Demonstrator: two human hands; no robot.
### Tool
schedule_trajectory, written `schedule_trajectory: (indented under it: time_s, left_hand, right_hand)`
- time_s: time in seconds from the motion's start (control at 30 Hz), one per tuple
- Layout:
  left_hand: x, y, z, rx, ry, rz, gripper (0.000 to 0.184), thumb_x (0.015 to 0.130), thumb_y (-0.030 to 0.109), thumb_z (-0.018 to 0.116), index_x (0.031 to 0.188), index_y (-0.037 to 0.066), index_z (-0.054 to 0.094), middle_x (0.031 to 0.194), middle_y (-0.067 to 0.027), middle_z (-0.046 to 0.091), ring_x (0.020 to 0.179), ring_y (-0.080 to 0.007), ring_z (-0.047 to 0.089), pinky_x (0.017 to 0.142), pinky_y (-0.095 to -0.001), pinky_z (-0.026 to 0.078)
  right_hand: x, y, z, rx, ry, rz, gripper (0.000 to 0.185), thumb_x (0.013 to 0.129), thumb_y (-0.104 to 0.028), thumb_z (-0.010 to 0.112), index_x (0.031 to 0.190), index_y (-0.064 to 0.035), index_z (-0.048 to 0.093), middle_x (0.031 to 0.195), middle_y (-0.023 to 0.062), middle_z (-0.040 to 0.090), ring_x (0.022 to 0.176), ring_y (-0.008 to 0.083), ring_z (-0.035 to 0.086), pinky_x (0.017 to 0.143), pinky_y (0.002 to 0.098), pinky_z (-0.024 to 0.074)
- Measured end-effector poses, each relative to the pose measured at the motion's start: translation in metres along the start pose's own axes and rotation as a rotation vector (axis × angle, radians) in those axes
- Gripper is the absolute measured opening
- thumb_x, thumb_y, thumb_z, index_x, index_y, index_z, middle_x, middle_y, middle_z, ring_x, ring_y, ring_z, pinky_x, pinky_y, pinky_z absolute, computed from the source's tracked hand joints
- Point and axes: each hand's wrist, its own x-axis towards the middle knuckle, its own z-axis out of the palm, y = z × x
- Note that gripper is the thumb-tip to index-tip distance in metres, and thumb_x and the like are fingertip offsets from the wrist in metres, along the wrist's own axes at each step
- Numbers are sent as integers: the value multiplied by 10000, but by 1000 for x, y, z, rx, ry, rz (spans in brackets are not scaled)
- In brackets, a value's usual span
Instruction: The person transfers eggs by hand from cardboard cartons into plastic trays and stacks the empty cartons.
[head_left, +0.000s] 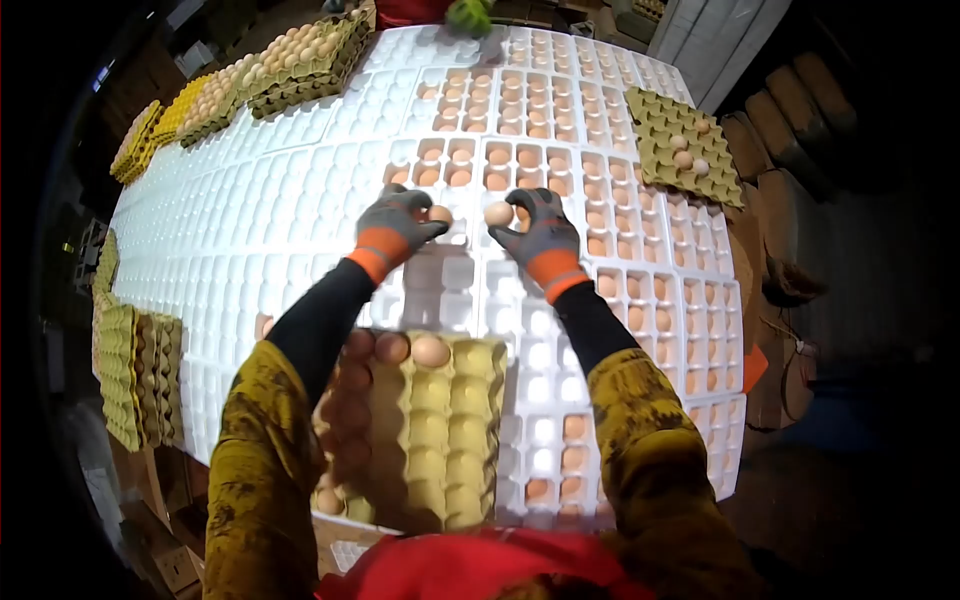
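Note:
My left hand [393,222], in a grey and orange glove, pinches a brown egg [439,214] between thumb and fingers. A paler egg [498,213] is gripped by the fingertips of my right hand [548,232], gloved the same way. Both eggs are over a white foam tray [437,252] with square pockets, just nearer to me than rows of pockets that hold brown eggs [430,156]. Close to my body lies a yellowish pulp egg tray [470,430]; several eggs [430,351] sit along its far and left sides, partly shaded by my left arm.
White foam trays cover the table, many on the right filled with eggs [635,287]. Stacked pulp trays with eggs [300,55] line the back left; more pulp trays [150,370] stand left. Another pulp tray [680,145] lies right. Another person's green glove [468,17] shows at the far edge.

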Motion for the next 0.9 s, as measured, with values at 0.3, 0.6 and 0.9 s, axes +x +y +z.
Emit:
schedule_trajectory:
  time_s: [0.3, 0.6, 0.9]
  left_hand:
    - [55, -36, 53, 301, -109, 83, 282, 957, 330, 602, 1187, 193, 693, 1193, -166, 626, 994, -363, 663, 834, -453, 535]
    - [53, -125, 82, -159, 286, 304, 403, 886, 50, 603, 1279, 112, 659, 1202, -166, 674, 1095, -354, 640, 971, -408, 503]
    - [-40, -57, -53, -707, -45, 73, 324, 992, 163, 626, 1284, 24, 652, 1254, -90, 688, 1145, -171, 623, 1012, -308, 468]
  right_hand:
    - [47, 55, 31, 600, -141, 350, 366, 912, -237, 708, 1249, -95, 686, 1018, 88, 714, 846, 194, 697, 748, 310, 559]
    - [40, 111, 40, -517, 194, -303, 428, 944, -151, 652, 1369, -172, 596, 1344, 157, 608, 1235, 306, 565, 1012, 414, 474]
    - [-87, -46, -56, 411, -219, -54, 418, 877, -118, 757, 1284, -110, 661, 1163, 81, 668, 960, 193, 644, 807, 305, 543]
